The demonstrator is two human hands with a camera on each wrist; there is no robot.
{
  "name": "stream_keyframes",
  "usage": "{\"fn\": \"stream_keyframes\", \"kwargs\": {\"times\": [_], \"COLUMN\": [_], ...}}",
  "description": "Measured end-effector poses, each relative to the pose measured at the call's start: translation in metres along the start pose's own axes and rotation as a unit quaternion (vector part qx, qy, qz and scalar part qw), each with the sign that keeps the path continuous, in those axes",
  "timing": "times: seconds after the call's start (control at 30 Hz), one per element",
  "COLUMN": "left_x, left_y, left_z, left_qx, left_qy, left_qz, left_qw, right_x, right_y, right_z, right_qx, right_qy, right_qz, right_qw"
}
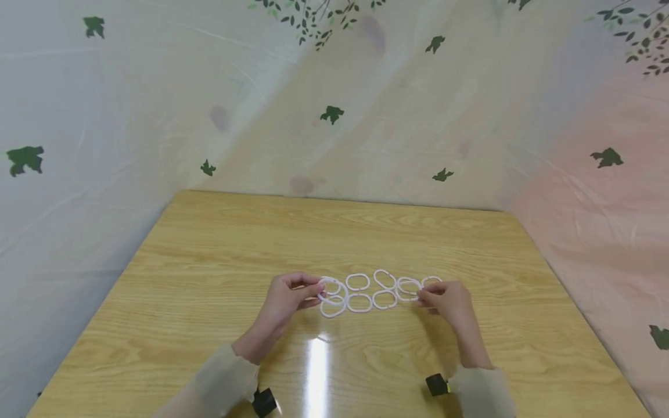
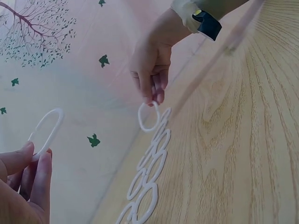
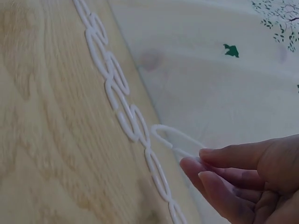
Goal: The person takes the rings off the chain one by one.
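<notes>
My left hand [image 1: 292, 296] pinches a white oval split ring [image 2: 59, 122] between thumb and fingers, raised above the table. On the other side, my right hand [image 1: 449, 299] holds a second such ring [image 3: 175, 130] by its end, also lifted off the wood; a small gap shows in its band. Beneath and between the hands, several more white oval rings [image 1: 358, 274] lie flat in two uneven rows, some touching. From the head view, each held ring overlaps some of those below. The fingertips cover part of both held rings.
The wooden table [image 1: 209, 244] reaches back to a pale cloth backdrop [image 1: 292, 139] printed with green leaves and branches. A black block [image 1: 264, 402] sits at the left cuff and another black block [image 1: 436, 384] at the right cuff. Light reflects off the table's front.
</notes>
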State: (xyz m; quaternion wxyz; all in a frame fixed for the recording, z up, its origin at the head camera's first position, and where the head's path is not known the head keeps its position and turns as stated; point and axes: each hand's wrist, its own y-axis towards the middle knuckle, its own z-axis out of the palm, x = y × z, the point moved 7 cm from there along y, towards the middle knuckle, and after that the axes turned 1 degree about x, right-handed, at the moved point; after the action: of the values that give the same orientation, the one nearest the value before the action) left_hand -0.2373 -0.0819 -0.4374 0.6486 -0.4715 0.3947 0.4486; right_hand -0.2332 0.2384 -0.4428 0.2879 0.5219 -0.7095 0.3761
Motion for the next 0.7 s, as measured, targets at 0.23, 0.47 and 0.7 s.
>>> {"fn": "stream_keyframes", "kwargs": {"times": [0.23, 0.47, 0.7], "left_x": [0.002, 0.002, 0.002], "left_y": [0.002, 0.003, 0.007], "left_z": [0.000, -0.001, 0.005], "left_qx": [-0.003, -0.012, 0.004], "left_qy": [-0.003, 0.001, 0.008], "left_qz": [-0.002, -0.007, -0.004], "left_qw": [1.0000, 0.9999, 0.9999], "right_x": [-0.012, -0.016, -0.021], "right_y": [-0.001, -0.001, 0.001], "right_z": [0.001, 0.002, 0.003], "right_qx": [0.021, 0.033, 0.044], "right_qy": [-0.037, -0.073, -0.058], "right_qz": [0.025, 0.031, 0.041], "right_qw": [0.9988, 0.9963, 0.9965]}}
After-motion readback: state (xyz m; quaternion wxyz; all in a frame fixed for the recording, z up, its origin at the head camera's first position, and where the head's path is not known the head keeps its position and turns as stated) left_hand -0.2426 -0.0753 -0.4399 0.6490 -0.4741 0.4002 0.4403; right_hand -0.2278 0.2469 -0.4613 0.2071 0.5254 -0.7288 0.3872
